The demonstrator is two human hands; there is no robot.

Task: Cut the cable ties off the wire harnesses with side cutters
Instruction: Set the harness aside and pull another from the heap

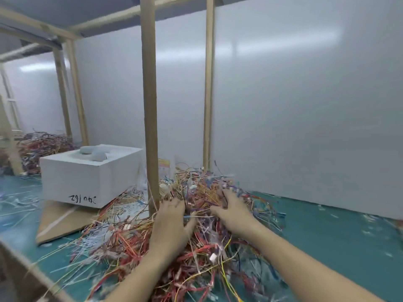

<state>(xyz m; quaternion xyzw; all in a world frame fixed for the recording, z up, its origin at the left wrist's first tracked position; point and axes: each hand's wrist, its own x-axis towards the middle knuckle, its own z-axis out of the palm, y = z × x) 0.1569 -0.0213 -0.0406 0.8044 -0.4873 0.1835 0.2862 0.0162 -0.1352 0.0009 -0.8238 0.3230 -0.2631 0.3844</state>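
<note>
**Both hands in the heap, no cutters in view**

- The wire harnesses lie as one tangled heap on the green mat, piled against the foot of the wooden post. Loose strands trail toward the cardboard under the white foam box.
- Your left hand lies palm down on the heap just right of the post, thumb held out to the side. The fingers dip into the wires and I cannot tell whether they close on any.
- Your right hand reaches in beside it with fingers splayed wide and tips buried among strands, not clasping a bundle.
- My reading: you place the hands either side of one clump to rake or part it and bring up a harness to work on.
- No side cutters are visible. Individual cable ties are too blurred to pick out.
- A second heap sits far left behind the box.
</note>
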